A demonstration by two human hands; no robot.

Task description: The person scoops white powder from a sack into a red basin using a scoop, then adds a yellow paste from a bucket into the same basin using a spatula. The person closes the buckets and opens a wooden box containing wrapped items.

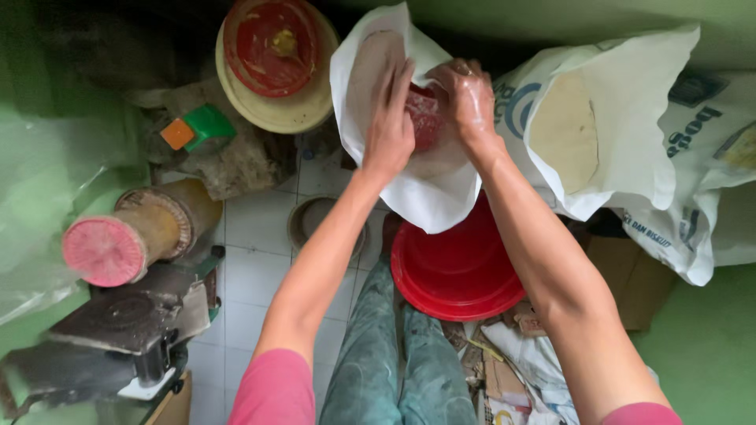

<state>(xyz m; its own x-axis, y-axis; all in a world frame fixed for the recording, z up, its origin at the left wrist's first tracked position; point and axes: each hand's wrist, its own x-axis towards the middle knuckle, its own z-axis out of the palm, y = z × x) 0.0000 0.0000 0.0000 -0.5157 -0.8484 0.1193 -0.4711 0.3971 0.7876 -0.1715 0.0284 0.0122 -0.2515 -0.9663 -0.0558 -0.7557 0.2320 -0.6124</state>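
White floor tiles (252, 267) lie below a red basin (461, 271). Just above the basin, the left hand (390, 118) grips a white sack (429, 185), while the right hand (468, 98) clutches a red scoop (425, 118) inside it.

Two hands are up, the left hand (388, 130) and the right hand (470, 98), both on one white bag (429, 193). One red lump (425, 118) shows inside it. One red basin (457, 271) sits below. One large printed sack (630, 142) lies open at the right. One round yellow tray (303, 110) carries one red lid (272, 47). One green-and-orange block (197, 128), one pink-ended roll (130, 236), one small round tin (303, 224) on the floor.
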